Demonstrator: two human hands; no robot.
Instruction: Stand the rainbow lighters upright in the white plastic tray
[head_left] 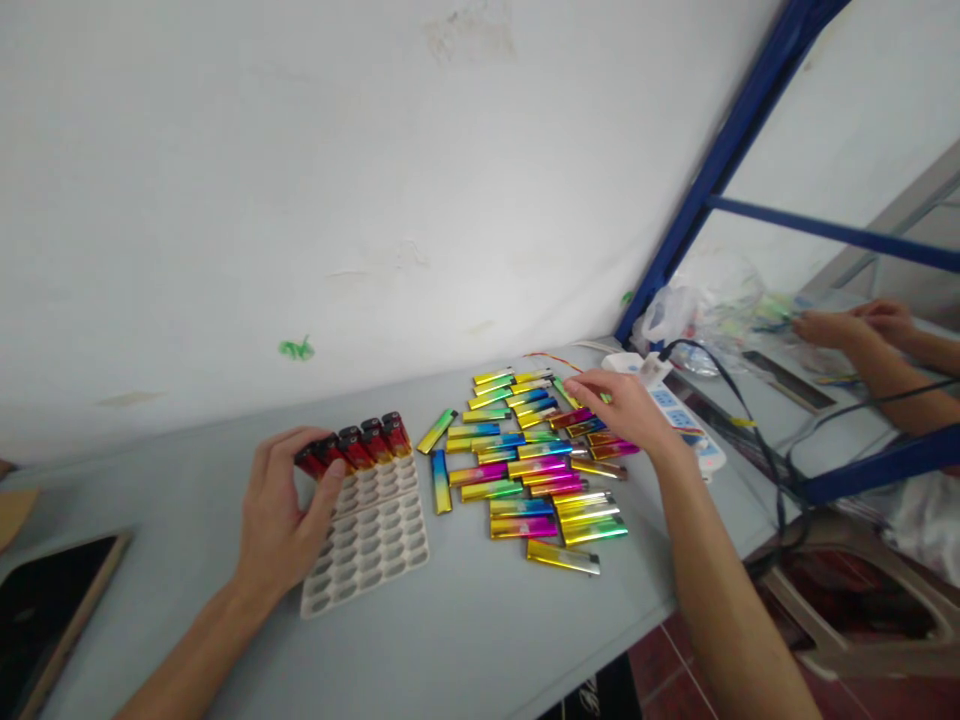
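My left hand (289,510) is closed around red lighters (356,447) with black tops, fingers behind and thumb in front. They stand upright in the back rows of a pale tray (365,577) with round-ended holes; the front holes hold nothing. At the back right of a spread of shiny lighters, my right hand (619,405) has its fingers bent together on a green lighter (564,390); the hand partly hides its grip. The other loose lighters (536,466) lie flat in yellow, blue, green and pink. One blue-yellow lighter (441,482) lies right beside the tray.
A white power strip (688,432) with a plug and black cable (750,420) lies to the right. Beyond the blue metal frame (679,220), another person's hands (847,325) work near plastic bags (694,315). A dark-screened device (56,600) lies at left. The wall (375,200) closes off the back.
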